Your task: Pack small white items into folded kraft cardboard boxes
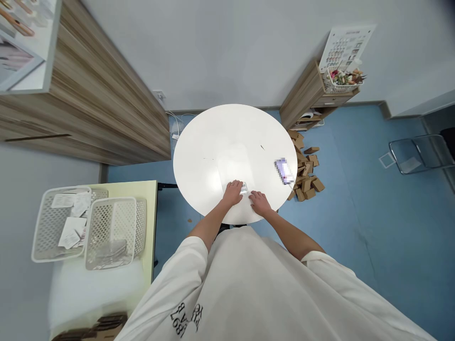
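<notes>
A small clear packet (243, 188) with a whitish, shiny look lies near the front of the round white table (234, 128); what is inside is too small to make out. My left hand (233, 192) is at its left edge, fingers curled down over that side and holding it. Part of the packet is hidden under these fingers. Just right of the packet, my right hand (260, 203) rests on the tabletop with fingers apart and nothing in it. A thin ring-like band shows on a left finger.
A blurred-out phone (284, 171) lies at the table's right edge, and a small dark bit (262, 147) lies behind it. White baskets (111, 234) stand on a side table at left. Brown cardboard boxes (307, 182) are heaped on the floor at right, below a wooden cabinet (302, 90).
</notes>
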Demonstrator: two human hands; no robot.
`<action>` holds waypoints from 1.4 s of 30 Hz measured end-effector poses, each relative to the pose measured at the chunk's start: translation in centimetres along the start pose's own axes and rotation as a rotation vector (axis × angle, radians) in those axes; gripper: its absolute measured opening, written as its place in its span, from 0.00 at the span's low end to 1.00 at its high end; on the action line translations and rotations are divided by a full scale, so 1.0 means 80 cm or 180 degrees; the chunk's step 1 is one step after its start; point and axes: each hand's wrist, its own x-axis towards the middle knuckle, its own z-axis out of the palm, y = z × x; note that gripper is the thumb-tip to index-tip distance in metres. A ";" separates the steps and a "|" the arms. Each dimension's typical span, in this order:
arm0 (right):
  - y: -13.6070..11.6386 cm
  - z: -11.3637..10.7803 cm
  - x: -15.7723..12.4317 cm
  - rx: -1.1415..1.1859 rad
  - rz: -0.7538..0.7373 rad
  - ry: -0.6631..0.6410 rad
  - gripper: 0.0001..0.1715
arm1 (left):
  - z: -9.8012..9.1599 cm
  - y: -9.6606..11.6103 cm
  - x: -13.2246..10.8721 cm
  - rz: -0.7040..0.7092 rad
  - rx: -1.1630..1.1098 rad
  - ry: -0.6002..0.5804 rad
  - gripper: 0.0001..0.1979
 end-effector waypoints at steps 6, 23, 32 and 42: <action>-0.002 0.004 0.004 -0.0043 -0.0126 -0.0011 0.21 | 0.016 -0.004 0.001 -0.0041 0.0198 0.0021 0.30; 0.002 -0.051 0.037 0.0757 0.0298 -0.0063 0.12 | -0.013 -0.013 -0.053 -0.0278 -0.0166 -0.0450 0.30; 0.017 -0.070 0.044 0.1117 0.0196 -0.0385 0.26 | -0.022 -0.027 -0.031 -0.1008 -0.0670 -0.0240 0.09; 0.020 -0.067 0.095 0.0561 0.0392 -0.0119 0.12 | -0.038 0.040 -0.050 -0.0028 -0.0008 0.0216 0.20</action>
